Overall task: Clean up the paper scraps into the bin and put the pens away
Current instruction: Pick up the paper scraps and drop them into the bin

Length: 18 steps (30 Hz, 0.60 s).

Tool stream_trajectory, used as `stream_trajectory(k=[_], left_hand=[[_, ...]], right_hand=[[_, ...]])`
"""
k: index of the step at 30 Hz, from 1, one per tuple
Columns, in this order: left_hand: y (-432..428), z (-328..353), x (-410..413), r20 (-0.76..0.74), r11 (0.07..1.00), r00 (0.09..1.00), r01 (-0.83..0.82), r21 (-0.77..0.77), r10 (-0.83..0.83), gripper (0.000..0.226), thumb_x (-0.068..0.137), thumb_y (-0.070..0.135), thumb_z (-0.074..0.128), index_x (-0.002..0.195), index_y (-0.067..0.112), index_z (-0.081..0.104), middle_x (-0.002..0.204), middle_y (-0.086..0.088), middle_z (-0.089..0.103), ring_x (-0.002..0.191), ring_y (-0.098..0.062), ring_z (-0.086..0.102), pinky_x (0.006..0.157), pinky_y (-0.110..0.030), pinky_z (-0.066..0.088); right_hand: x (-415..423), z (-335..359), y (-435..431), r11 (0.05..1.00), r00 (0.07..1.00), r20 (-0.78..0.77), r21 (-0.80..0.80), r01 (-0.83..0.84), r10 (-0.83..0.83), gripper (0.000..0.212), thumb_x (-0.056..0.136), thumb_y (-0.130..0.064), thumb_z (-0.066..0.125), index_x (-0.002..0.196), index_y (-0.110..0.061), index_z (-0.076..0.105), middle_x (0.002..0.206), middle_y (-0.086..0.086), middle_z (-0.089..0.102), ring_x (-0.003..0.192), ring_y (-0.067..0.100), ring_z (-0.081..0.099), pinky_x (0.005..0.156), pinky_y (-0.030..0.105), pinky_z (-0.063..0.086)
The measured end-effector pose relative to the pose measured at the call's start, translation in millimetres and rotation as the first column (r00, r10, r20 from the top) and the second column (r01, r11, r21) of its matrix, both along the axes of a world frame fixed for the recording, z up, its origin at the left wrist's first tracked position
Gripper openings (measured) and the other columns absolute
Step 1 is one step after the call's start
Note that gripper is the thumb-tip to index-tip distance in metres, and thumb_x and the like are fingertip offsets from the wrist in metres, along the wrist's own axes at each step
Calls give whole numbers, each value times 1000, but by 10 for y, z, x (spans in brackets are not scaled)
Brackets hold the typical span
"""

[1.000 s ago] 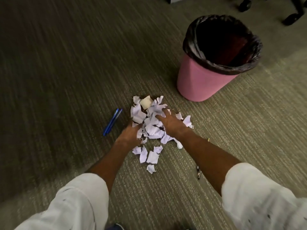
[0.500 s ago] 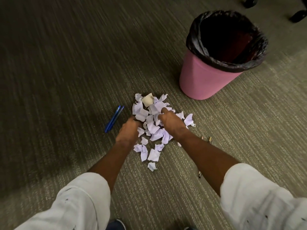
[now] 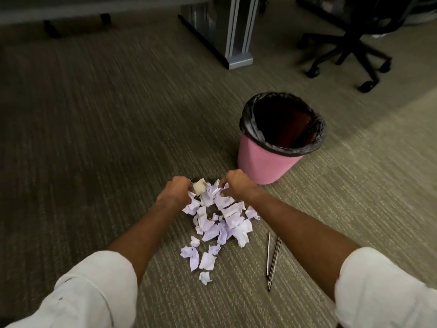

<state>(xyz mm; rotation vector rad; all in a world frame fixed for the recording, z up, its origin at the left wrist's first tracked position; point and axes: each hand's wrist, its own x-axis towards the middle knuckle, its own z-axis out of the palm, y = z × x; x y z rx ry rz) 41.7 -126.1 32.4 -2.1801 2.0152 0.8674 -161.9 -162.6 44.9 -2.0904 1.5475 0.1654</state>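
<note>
Pale lilac paper scraps (image 3: 221, 221) are lying heaped on the carpet (image 3: 94, 138), and both hands are now curling into fists at the far end of the heap, where half a second ago they were pressing flatter on its middle. The left hand (image 3: 176, 189) is closing around scraps beside a beige crumpled piece (image 3: 199, 185); the right hand (image 3: 237, 183) is bunching white scraps in its fingers. The view is showing more of the room than before, and the blue pens seen earlier on the left are no longer showing. Two dark pens (image 3: 273, 261) are lying side by side just right of the heap, under the right forearm. The pink bin (image 3: 264, 162), lined with a black bag, is standing upright near the right hand, apart from it. Beyond, a grey desk leg (image 3: 237, 31) and a black chair base (image 3: 350, 48) are bordering open carpet.
</note>
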Motion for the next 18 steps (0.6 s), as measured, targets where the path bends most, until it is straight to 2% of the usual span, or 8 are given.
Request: stream_trajectory(k=[4,8,10,13,16,18], left_hand=[[-130,230,-89,6,996,998,66,51,-67,39,77,9,82,114,17,74,118,-7,71,104,-23,68,85,-30,56],[-361,586,-259,-102,998,993,57,2,-57,34,78,10,83,111,17,74,113,-7,72,92,-17,70,81,-30,58],[-524,811,-373,-176,998,983,40,-55,-49,34,78,11,83,110,19,75,110,-5,74,85,-12,70,76,-27,58],[-822,1190,-587,-267,978,960,29,-208,-85,35,75,13,86,109,18,77,107,-4,76,93,-14,71,85,-23,55],[-1038,1482,-893,-312,940,941,17,-340,-130,36,74,15,86,109,17,77,110,-8,75,98,-16,70,86,-22,53],[-1137,1588,-1112,-333,916,931,6,-401,-152,33,74,13,85,106,18,78,109,-8,75,96,-16,70,84,-23,54]], right_hand=[[-107,493,-94,998,998,61,68,-10,6,30,90,-24,78,120,-19,74,125,1,67,113,17,63,81,21,45],[-398,1002,-271,995,975,215,99,32,-53,28,88,-20,80,115,-14,76,97,-3,68,85,8,59,61,16,40],[-630,1170,-404,970,908,360,186,156,-215,25,86,-10,81,111,-7,76,91,2,69,76,8,60,60,16,47],[-1008,1359,-601,909,767,498,313,276,-404,17,86,0,78,103,-3,75,88,7,73,79,14,68,63,20,57],[-1306,1518,-738,867,662,560,310,390,-498,23,88,1,75,111,2,71,97,11,72,92,20,69,71,23,61],[-1438,1591,-811,847,646,559,237,476,-520,27,88,0,76,115,2,70,98,13,69,85,18,68,66,20,60]])
